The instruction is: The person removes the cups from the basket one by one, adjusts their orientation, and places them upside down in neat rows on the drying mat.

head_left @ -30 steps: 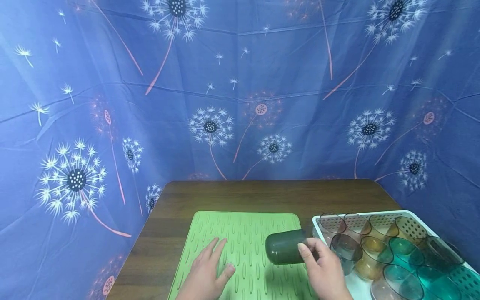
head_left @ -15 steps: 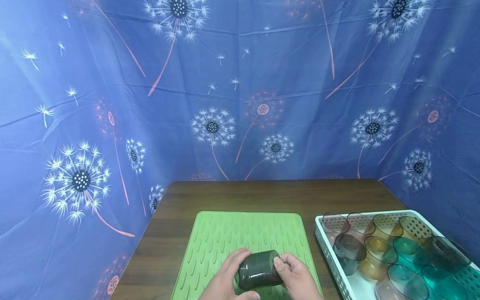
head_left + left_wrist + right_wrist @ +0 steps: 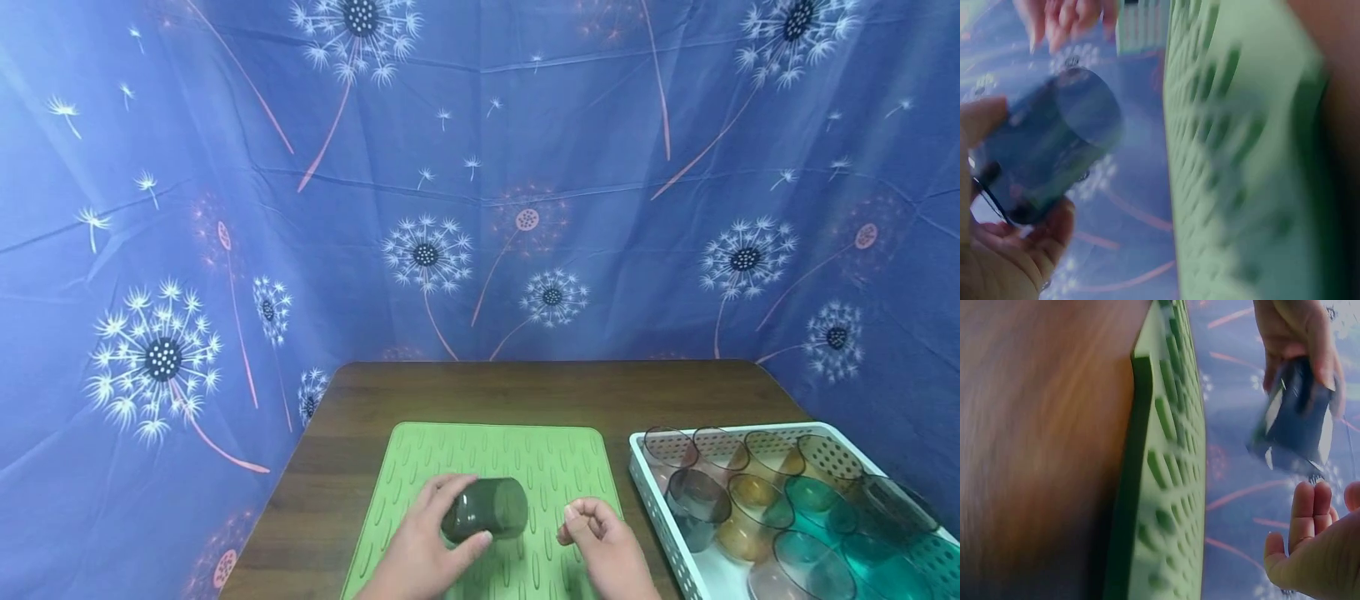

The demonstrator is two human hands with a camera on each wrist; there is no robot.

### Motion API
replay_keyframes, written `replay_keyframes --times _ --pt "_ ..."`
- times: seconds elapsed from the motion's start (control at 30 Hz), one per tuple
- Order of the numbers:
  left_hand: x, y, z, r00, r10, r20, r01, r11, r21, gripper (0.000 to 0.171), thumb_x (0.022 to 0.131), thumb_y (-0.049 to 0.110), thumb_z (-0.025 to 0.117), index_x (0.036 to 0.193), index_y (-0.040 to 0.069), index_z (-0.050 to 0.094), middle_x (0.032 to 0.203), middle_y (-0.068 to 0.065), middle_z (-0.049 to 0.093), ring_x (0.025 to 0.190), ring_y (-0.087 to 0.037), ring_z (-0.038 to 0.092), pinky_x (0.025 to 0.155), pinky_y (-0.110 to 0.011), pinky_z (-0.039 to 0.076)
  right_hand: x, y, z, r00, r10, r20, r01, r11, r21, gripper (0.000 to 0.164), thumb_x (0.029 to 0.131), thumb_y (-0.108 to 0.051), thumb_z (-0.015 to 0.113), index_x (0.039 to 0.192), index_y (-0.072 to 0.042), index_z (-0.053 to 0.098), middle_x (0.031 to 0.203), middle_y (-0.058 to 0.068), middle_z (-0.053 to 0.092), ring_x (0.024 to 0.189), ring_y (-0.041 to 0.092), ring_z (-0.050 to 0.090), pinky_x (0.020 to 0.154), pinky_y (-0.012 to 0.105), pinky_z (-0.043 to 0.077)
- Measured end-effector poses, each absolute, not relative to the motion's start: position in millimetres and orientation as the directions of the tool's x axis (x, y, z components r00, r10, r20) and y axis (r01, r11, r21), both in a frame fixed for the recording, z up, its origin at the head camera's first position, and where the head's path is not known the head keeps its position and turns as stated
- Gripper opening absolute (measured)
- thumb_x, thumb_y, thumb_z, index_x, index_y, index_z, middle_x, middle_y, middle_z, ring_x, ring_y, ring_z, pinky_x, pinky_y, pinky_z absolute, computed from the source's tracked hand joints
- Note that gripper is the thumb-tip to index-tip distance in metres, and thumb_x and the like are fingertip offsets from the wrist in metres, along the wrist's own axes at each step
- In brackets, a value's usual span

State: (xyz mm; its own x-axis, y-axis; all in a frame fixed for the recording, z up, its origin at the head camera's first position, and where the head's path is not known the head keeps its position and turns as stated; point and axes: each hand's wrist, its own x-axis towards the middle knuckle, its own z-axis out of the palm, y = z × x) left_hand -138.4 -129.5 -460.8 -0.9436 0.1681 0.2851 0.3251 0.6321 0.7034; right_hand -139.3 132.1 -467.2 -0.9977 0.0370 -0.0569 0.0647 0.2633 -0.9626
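Observation:
A dark grey see-through tumbler (image 3: 497, 505) lies sideways in the air over the green mat (image 3: 465, 446). My left hand (image 3: 423, 543) grips it round its left end, thumb on the near side and fingers over the far side. In the left wrist view, the clear round end of the tumbler (image 3: 1041, 144) points away from the palm. My right hand (image 3: 606, 543) is a short way to the right of that end, its fingers loosely bent and holding nothing. The right wrist view shows the same gap between the tumbler (image 3: 1300, 419) and the right fingertips.
At the right stands a white perforated basket (image 3: 660, 500) with several tinted tumblers in it: teal ones, an amber tumbler (image 3: 750, 542), grey and pinkish ones. Brown wooden table (image 3: 555, 387) surrounds the ridged mat. Behind hangs a blue dandelion-print cloth (image 3: 600, 250).
The tumbler came left from beside the basket over the mat. My left hand took hold of it, then my right hand let go and drew back to the right.

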Motion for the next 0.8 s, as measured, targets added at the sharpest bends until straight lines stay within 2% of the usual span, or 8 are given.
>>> replay_keyframes --times 0.07,0.13,0.27,0.37,0.43,0.53,0.67,0.8 --pt "-151.2 -139.3 -453.9 -0.964 0.07 0.257 0.233 0.687 0.688 0.067 0.087 0.044 0.084 0.146 0.043 0.053 0.147 -0.007 0.054 0.114 -0.033 0.067 0.084 -0.05 0.062 -139.7 138.2 -464.4 -0.997 0.072 -0.033 0.052 0.292 -0.955 0.027 0.106 -0.027 0.059 0.113 -0.001 0.062 0.085 0.003 0.072 0.082 0.009 0.066 0.077 0.027 0.045" --pt "-167.9 -150.3 -449.4 -0.966 -0.004 0.26 0.173 0.737 0.654 0.068 0.086 0.041 0.085 0.146 0.039 0.054 0.149 -0.009 0.054 0.118 -0.039 0.067 0.088 -0.058 0.061 -139.4 144.1 -461.8 -0.996 0.092 -0.007 0.036 0.317 -0.948 0.025 0.107 -0.026 0.059 0.114 -0.003 0.063 0.083 0.001 0.072 0.081 0.007 0.064 0.075 0.026 0.044" --pt "-201.4 -171.8 -444.9 -0.955 -0.059 0.292 0.129 0.803 0.582 0.07 0.087 0.034 0.085 0.148 0.026 0.054 0.149 -0.016 0.055 0.127 -0.044 0.061 0.099 -0.065 0.055 -137.9 151.5 -459.9 -0.994 0.102 0.033 0.005 0.351 -0.936 0.021 0.107 -0.024 0.058 0.113 -0.004 0.063 0.082 -0.002 0.072 0.079 0.004 0.063 0.073 0.024 0.045" --pt "-221.0 -182.3 -444.2 -0.959 -0.076 0.274 0.094 0.826 0.557 0.069 0.089 0.032 0.084 0.149 0.021 0.053 0.15 -0.022 0.052 0.129 -0.048 0.058 0.1 -0.066 0.052 -136.2 156.1 -459.8 -0.993 0.099 0.066 -0.023 0.387 -0.922 0.02 0.106 -0.024 0.059 0.113 -0.006 0.063 0.081 -0.004 0.071 0.077 0.003 0.063 0.071 0.024 0.046" --pt "-230.3 -186.4 -445.6 -0.968 -0.081 0.237 0.064 0.835 0.547 0.068 0.091 0.032 0.082 0.151 0.02 0.052 0.152 -0.026 0.048 0.132 -0.051 0.055 0.101 -0.068 0.051 -135.1 159.9 -460.6 -0.986 0.1 0.131 -0.072 0.454 -0.888 0.017 0.105 -0.023 0.062 0.112 -0.007 0.066 0.082 -0.007 0.07 0.076 0.0 0.062 0.07 0.024 0.047" --pt "-239.2 -189.0 -449.3 -0.979 -0.08 0.189 0.033 0.847 0.53 0.067 0.093 0.032 0.08 0.153 0.022 0.052 0.156 -0.029 0.043 0.134 -0.054 0.052 0.1 -0.07 0.05 -134.1 168.6 -459.7 -0.955 0.113 0.276 -0.144 0.634 -0.76 0.012 0.101 -0.022 0.068 0.109 -0.013 0.069 0.085 -0.011 0.069 0.079 -0.002 0.061 0.072 0.026 0.051" --pt "-246.0 -189.9 -455.4 -0.983 -0.08 0.165 0.013 0.867 0.498 0.068 0.093 0.03 0.079 0.155 0.023 0.051 0.157 -0.03 0.041 0.132 -0.056 0.052 0.099 -0.071 0.05 -140.0 186.4 -455.2 -0.88 0.096 0.465 -0.192 0.825 -0.532 0.015 0.094 -0.017 0.076 0.107 -0.011 0.072 0.097 -0.001 0.072 0.09 0.016 0.069 0.079 0.043 0.057" --pt "-253.2 -190.3 -461.0 -0.986 -0.075 0.152 0.004 0.887 0.462 0.071 0.096 0.033 0.075 0.16 0.024 0.044 0.161 -0.028 0.039 0.132 -0.055 0.053 0.102 -0.07 0.047 -149.8 204.3 -449.9 -0.851 0.039 0.523 -0.211 0.887 -0.41 0.024 0.089 -0.013 0.08 0.11 -0.003 0.071 0.104 0.013 0.071 0.094 0.036 0.07 0.078 0.059 0.053"
